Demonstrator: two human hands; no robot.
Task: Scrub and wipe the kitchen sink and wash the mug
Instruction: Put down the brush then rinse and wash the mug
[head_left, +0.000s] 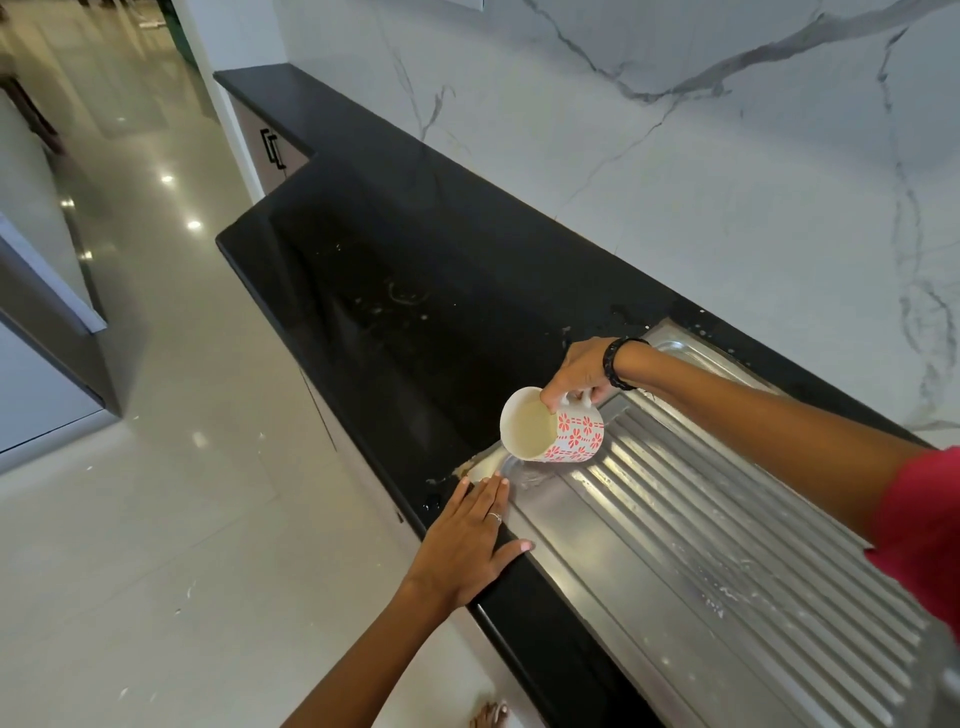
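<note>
Two surfaces set the scene: the long glossy black stone countertop (415, 291) and, let into it, the ribbed stainless-steel draining board (691, 519) of the kitchen sink, which serves as the landmark. Its bowl is not in view. At the board's far-left corner lies a small pale wet patch (485, 467), part on steel and part on the black edge. Just above that corner the right hand (576, 371) holds the white ceramic mug with red flower print (553, 428), fingers curled round its handle. The mug is tipped on its side, its long axis running from the board out toward the countertop, mouth facing left, and a thin clear stream of water falls from its lip onto the corner. The left hand (470, 540) lies flat and empty on the board's front rim, fingers straight, fingertips at the wet patch, so it is probably the nearer hand to rub or wipe that spot.
</note>
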